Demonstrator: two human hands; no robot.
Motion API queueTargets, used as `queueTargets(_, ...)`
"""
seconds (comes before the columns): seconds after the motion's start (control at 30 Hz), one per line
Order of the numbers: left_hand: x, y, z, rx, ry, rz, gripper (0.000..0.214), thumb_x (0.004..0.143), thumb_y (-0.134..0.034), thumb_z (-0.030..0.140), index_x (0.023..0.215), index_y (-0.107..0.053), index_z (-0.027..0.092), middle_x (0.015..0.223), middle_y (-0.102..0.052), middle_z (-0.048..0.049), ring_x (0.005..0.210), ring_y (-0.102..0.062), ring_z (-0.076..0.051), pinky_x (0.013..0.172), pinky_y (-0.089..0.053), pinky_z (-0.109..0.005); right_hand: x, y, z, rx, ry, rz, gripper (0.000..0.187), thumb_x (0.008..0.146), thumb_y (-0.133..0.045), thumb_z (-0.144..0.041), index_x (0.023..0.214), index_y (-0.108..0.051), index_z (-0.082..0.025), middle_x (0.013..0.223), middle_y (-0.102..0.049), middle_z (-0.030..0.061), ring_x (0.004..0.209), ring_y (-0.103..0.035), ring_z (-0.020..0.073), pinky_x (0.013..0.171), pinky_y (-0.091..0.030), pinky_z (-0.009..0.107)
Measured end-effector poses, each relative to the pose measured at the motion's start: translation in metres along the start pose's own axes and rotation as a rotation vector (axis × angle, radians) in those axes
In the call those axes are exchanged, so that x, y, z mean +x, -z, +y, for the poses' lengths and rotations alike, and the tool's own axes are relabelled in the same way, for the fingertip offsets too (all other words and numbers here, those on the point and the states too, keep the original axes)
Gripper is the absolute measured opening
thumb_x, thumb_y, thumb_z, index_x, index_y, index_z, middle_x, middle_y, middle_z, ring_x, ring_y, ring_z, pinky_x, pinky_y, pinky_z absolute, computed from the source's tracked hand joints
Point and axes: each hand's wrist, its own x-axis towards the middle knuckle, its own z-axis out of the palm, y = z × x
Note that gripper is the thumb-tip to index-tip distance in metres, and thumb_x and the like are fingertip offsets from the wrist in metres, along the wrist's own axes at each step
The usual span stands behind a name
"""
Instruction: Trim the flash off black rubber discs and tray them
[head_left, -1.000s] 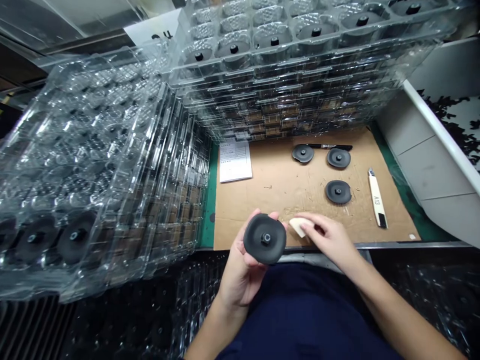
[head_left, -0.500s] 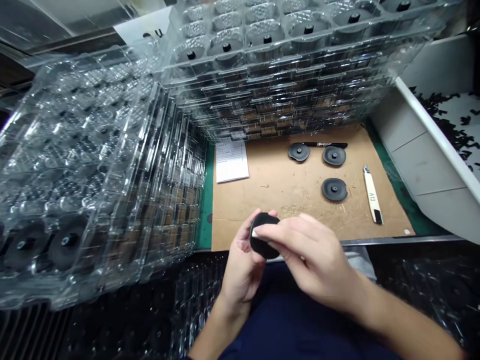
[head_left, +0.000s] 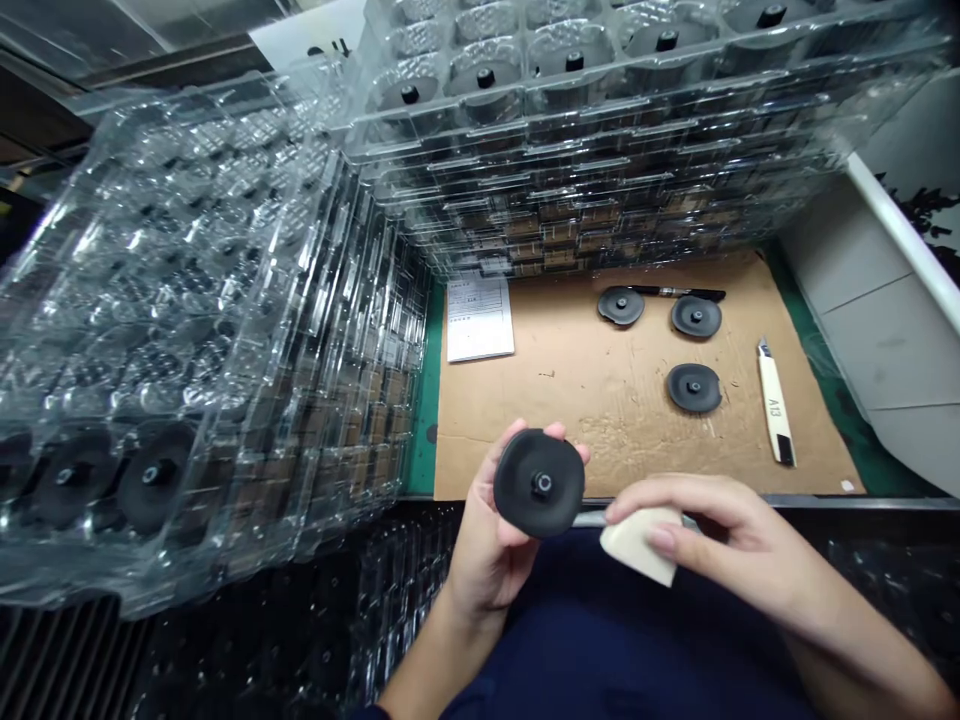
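My left hand (head_left: pixel 487 530) holds a round black rubber disc (head_left: pixel 538 483) with a small central stud, its face turned up toward me. My right hand (head_left: pixel 712 535) pinches a cream foam pad (head_left: pixel 637 545) between thumb and fingers, just right of the disc and apart from it. Three similar black discs (head_left: pixel 621 305) (head_left: pixel 696 316) (head_left: pixel 694 388) lie on a cardboard sheet (head_left: pixel 600 430) beyond my hands.
Stacked clear blister trays (head_left: pixel 585 170) holding black discs rise at the back, with more (head_left: pixel 225 300) at left. A printed paper sheet (head_left: pixel 480 318), black marker (head_left: pixel 679 293) and white utility knife (head_left: pixel 775 405) lie on the cardboard. A white bin (head_left: pixel 900 230) stands at right.
My right hand has moved off the disc, down and to the right, with the foam pad now showing in its fingers. The disc is turned face up again in my left hand.
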Motion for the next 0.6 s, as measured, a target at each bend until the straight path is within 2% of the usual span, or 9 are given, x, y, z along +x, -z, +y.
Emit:
queueTargets(0.13, 0.001, -0.003, -0.001, -0.02, 0.024, -0.043, 0.059, 0.061, -0.081, 0.035, 0.116, -0.06, 0.037, 0.124, -0.063, 0.0023, 0.112, -0.06, -0.023, 0.095, -0.048, -0.034, 0.001, -0.008, 0.02, 0.076, -0.155, 0.075, 0.023, 0.089, -0.054, -0.038, 0.104, -0.067, -0.026, 0.105, -0.069, 0.0014, 0.097, -0.063, 0.0176, 0.082, -0.048, 0.025)
queueTargets(0.23, 0.002, -0.004, -0.001, -0.022, 0.035, -0.064, 0.057, 0.062, -0.081, 0.035, 0.115, -0.06, 0.039, 0.123, -0.063, 0.0035, 0.112, -0.06, -0.023, 0.099, -0.045, -0.037, 0.007, -0.012, 0.027, 0.063, -0.175, 0.072, 0.027, 0.088, -0.053, -0.04, 0.106, -0.067, -0.025, 0.107, -0.068, 0.0032, 0.101, -0.062, 0.0206, 0.084, -0.049, 0.029)
queueTargets(0.33, 0.001, -0.002, -0.002, -0.011, 0.045, -0.066, 0.058, 0.061, -0.081, 0.036, 0.115, -0.06, 0.038, 0.123, -0.064, 0.0027, 0.11, -0.061, -0.022, 0.097, -0.045, -0.033, 0.018, -0.014, 0.043, 0.005, -0.168, 0.116, 0.029, 0.089, -0.051, -0.04, 0.109, -0.065, -0.025, 0.111, -0.066, 0.0036, 0.104, -0.06, 0.0212, 0.087, -0.048, 0.03)
queueTargets(0.4, 0.0, -0.002, -0.001, -0.006, 0.054, -0.047, 0.059, 0.061, -0.08, 0.038, 0.116, -0.06, 0.036, 0.122, -0.064, 0.001, 0.105, -0.063, -0.022, 0.093, -0.047, -0.031, 0.027, -0.017, 0.059, -0.052, -0.181, 0.183, 0.033, 0.09, -0.048, -0.038, 0.114, -0.062, -0.023, 0.108, -0.067, 0.0054, 0.096, -0.062, 0.0205, 0.084, -0.049, 0.032)
queueTargets(0.5, -0.001, -0.004, -0.002, -0.028, 0.155, -0.028, 0.058, 0.067, -0.071, 0.051, 0.12, -0.059, 0.03, 0.116, -0.066, -0.0048, 0.093, -0.067, -0.023, 0.08, -0.051, -0.03, 0.037, -0.023, 0.082, -0.111, -0.211, 0.237, 0.041, 0.088, -0.049, -0.035, 0.126, -0.055, -0.02, 0.088, -0.068, 0.0053, 0.067, -0.06, 0.0165, 0.071, -0.052, 0.033)
queueTargets(0.53, -0.001, -0.005, -0.002, -0.044, 0.216, -0.027, 0.058, 0.071, -0.065, 0.056, 0.12, -0.059, 0.027, 0.112, -0.067, -0.0071, 0.088, -0.068, -0.023, 0.076, -0.052, -0.03, 0.038, -0.024, 0.086, -0.124, -0.214, 0.248, 0.045, 0.087, -0.05, -0.035, 0.129, -0.052, -0.02, 0.087, -0.067, 0.0052, 0.062, -0.057, 0.0151, 0.069, -0.052, 0.033)
queueTargets(0.6, -0.002, -0.006, -0.003, -0.068, 0.343, -0.018, 0.059, 0.077, -0.051, 0.062, 0.12, -0.059, 0.021, 0.103, -0.069, -0.0101, 0.082, -0.068, -0.021, 0.069, -0.052, -0.028, 0.034, -0.024, 0.084, -0.152, -0.206, 0.324, 0.049, 0.088, -0.049, -0.037, 0.134, -0.046, -0.022, 0.104, -0.063, 0.0079, 0.064, -0.056, 0.0139, 0.073, -0.051, 0.034)
